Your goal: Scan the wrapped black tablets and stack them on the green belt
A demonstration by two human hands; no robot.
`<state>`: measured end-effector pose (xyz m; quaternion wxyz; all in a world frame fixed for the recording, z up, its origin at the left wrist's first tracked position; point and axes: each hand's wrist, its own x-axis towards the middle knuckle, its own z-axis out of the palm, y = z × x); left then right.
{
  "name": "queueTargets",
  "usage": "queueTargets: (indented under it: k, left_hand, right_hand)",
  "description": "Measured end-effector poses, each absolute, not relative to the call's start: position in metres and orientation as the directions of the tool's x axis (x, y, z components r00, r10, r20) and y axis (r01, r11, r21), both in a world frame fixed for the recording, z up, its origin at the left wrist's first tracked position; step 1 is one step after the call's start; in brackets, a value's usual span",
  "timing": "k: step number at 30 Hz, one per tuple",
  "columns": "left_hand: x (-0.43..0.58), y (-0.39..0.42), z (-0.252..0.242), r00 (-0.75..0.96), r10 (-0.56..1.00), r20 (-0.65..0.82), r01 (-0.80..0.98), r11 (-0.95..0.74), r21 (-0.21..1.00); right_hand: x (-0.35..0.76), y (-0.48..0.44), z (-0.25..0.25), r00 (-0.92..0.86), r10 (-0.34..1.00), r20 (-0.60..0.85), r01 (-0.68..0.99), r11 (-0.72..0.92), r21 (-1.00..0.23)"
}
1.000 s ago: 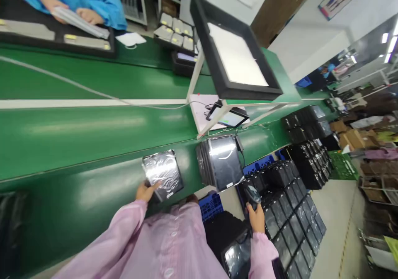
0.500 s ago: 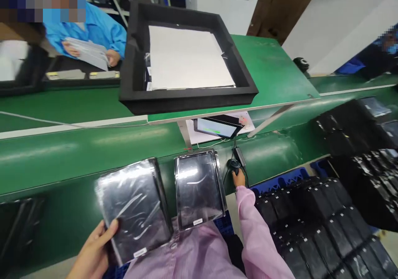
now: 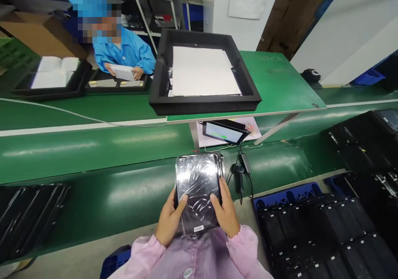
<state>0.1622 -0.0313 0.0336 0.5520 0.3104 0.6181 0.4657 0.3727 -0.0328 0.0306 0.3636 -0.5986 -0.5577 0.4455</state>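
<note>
My left hand (image 3: pixel 170 217) and my right hand (image 3: pixel 226 209) grip the two sides of a small stack of flat black tablets (image 3: pixel 199 188) wrapped in shiny clear plastic. Both thumbs lie on the top face, while the other fingers are mostly hidden along the sides. A small white label (image 3: pixel 198 228) shows at the near edge of the top tablet. Just right of the stack, a black handheld scanner (image 3: pixel 239 178) lies on the green bench with its cable, untouched. Close to it is a dark rectangular adapter (image 3: pixel 245 163).
A black foam tray (image 3: pixel 205 106) holding white sheets stands on the raised green shelf (image 3: pixel 267 76). Beneath is a lit screen (image 3: pixel 225 132). Blue crates (image 3: pixel 289 194) with rows of black wrapped units fill the right. A co-worker in blue (image 3: pixel 124 49) holds a white item across the bench.
My right hand has let go of the scanner and taken the stack's right side. My left hand brought its wrapped tablets rightward onto the others. The view has shifted.
</note>
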Motion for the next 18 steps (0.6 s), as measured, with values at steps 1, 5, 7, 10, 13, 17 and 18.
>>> queueTargets:
  k: [1,5,7,10,13,17,18]
  left_hand:
    - [0.162,-0.030,0.028,-0.243,0.910,-0.336,-0.030,0.340,0.940]
    - [0.168,-0.026,0.012,-0.207,0.899,-0.387,-0.101,0.374,0.922]
    - [0.174,-0.024,0.010,-0.115,0.884,-0.452,-0.238,0.417,0.877]
    - [0.179,-0.022,0.009,-0.072,0.895,-0.441,-0.279,0.406,0.870]
    - [0.179,-0.019,0.005,-0.028,0.913,-0.406,-0.278,0.384,0.881]
    - [0.180,-0.015,0.003,0.023,0.929,-0.370,-0.294,0.360,0.885]
    - [0.182,-0.014,0.005,0.023,0.934,-0.357,-0.287,0.348,0.892]
  right_hand:
    - [0.369,-0.033,0.031,-0.010,0.992,-0.125,0.358,-0.114,-0.927]
    - [0.366,-0.028,0.028,0.034,0.992,-0.122,0.326,-0.127,-0.937]
    - [0.369,-0.025,0.032,0.052,0.986,-0.157,0.289,-0.166,-0.943]
    - [0.376,-0.020,0.039,0.045,0.981,-0.187,0.292,-0.192,-0.937]
    - [0.385,-0.013,0.038,0.048,0.980,-0.192,0.314,-0.197,-0.929]
    - [0.396,-0.009,0.028,0.075,0.958,-0.277,0.252,-0.287,-0.924]
    - [0.400,-0.009,0.027,0.079,0.946,-0.313,0.218,-0.323,-0.921]
